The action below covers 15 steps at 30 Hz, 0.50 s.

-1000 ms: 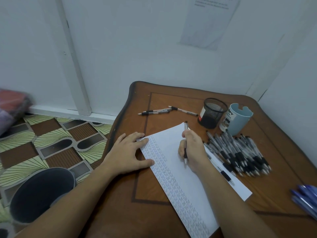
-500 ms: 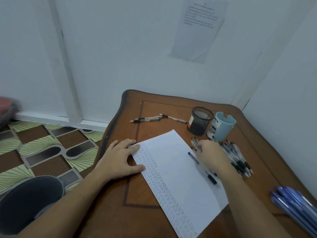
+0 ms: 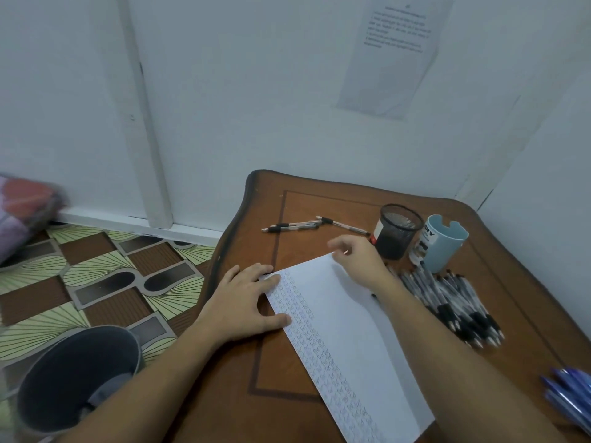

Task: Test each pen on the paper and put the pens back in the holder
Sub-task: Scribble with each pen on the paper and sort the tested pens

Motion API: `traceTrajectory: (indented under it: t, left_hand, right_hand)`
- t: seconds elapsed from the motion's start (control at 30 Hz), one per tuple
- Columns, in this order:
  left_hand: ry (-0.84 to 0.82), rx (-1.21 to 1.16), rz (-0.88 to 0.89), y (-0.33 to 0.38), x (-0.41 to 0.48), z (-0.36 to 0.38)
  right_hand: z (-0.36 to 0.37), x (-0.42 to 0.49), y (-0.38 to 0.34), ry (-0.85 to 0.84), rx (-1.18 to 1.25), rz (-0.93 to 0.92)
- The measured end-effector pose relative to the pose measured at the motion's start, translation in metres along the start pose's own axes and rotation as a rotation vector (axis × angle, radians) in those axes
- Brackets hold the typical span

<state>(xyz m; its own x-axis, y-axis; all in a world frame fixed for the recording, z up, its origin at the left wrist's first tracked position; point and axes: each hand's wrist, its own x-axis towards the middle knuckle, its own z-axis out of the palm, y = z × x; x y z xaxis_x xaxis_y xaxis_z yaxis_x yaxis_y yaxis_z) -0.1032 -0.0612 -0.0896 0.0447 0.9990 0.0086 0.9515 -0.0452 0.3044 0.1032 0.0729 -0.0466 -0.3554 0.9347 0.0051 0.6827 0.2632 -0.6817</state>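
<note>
My left hand (image 3: 246, 302) lies flat on the near-left corner of the white paper (image 3: 345, 330), whose left margin is filled with rows of test marks. My right hand (image 3: 358, 260) hovers, blurred, over the paper's far corner with its fingers curled; a small pale pen tip (image 3: 345, 251) shows under them. A heap of several black-grip pens (image 3: 447, 302) lies to the right of the paper. Behind the heap stand the black mesh holder (image 3: 398, 231) and a light blue cup (image 3: 443, 244). The dark end of another pen (image 3: 373, 295) peeks out from under my right wrist.
Three pens (image 3: 294, 226) lie apart on the wooden table (image 3: 319, 199) behind the paper. Several blue pens (image 3: 569, 401) lie at the right edge. A grey bin (image 3: 73, 378) stands on the patterned floor to the left. Walls close off the back and the right.
My right hand stopped writing, swung right to the pen heap, then came back left to the paper's far corner. My left hand stayed on the paper.
</note>
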Motion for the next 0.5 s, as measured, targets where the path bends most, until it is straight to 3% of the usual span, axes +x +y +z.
traceTrajectory:
  t: [0.2, 0.5]
  left_hand:
    - [0.011, -0.003, 0.010, -0.004, 0.001, 0.002]
    - [0.031, -0.016, 0.011, -0.008, 0.002, 0.004]
  right_hand:
    - [0.034, 0.065, -0.003, 0.043, -0.101, 0.077]
    - [0.036, 0.084, -0.003, 0.009, -0.219, 0.087]
